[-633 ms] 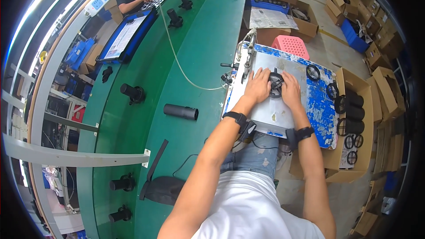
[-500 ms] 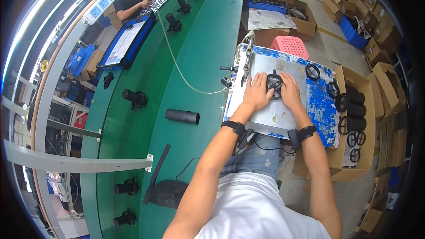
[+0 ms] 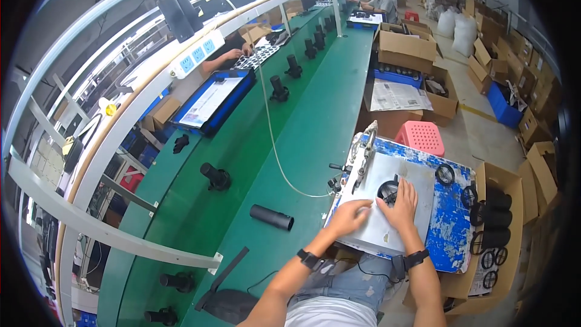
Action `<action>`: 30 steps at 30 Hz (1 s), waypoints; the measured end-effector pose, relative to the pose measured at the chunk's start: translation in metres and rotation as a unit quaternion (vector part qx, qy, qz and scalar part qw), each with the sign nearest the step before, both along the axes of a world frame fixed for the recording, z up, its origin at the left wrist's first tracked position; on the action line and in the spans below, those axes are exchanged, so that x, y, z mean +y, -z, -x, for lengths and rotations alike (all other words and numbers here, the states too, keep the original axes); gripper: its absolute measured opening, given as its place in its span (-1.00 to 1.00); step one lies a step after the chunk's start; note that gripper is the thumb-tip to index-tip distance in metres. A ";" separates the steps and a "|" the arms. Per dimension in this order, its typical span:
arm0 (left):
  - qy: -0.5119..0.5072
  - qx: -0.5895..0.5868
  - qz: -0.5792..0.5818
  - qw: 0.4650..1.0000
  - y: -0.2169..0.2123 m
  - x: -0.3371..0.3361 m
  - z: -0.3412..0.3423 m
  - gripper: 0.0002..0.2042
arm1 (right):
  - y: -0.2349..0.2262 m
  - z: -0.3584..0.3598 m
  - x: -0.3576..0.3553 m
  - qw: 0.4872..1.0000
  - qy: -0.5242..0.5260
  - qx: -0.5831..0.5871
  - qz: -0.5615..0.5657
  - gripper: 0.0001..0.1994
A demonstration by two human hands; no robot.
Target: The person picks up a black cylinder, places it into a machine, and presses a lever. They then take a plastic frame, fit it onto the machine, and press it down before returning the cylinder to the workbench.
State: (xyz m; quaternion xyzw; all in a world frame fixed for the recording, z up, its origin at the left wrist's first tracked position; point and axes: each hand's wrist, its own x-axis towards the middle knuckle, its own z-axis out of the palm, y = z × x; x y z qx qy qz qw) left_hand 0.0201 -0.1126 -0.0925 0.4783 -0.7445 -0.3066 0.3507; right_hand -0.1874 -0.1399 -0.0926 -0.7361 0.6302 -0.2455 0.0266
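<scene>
Both hands slid lower: left hand (image 3: 348, 217) and right hand (image 3: 400, 204) flat, fingers released, beside one black ring (image 3: 388, 191)

Two hands (image 3: 348, 218) (image 3: 400, 206), one black ring part (image 3: 387, 192), one pink stool (image 3: 422, 138).

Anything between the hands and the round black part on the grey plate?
Nothing visible. The right hand touches the round black part; the left hand rests on the grey plate beside it.

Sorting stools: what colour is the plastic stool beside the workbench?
Pink, seen in the head view: the stool.
</scene>
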 end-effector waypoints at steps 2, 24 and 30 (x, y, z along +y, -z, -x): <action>-0.079 0.060 -0.019 0.995 -0.020 -0.012 -0.033 -0.68 | -0.008 -0.007 -0.004 1.000 -0.013 -0.005 0.007 -0.07; -0.231 0.095 0.179 0.951 -0.067 -0.103 -0.016 -0.80 | 0.012 0.009 -0.016 0.999 -0.026 -0.043 0.014 -0.34; 0.082 -0.128 0.148 0.977 -0.039 -0.016 0.060 -0.71 | -0.025 0.020 -0.033 0.993 -0.090 0.048 -0.058 -0.52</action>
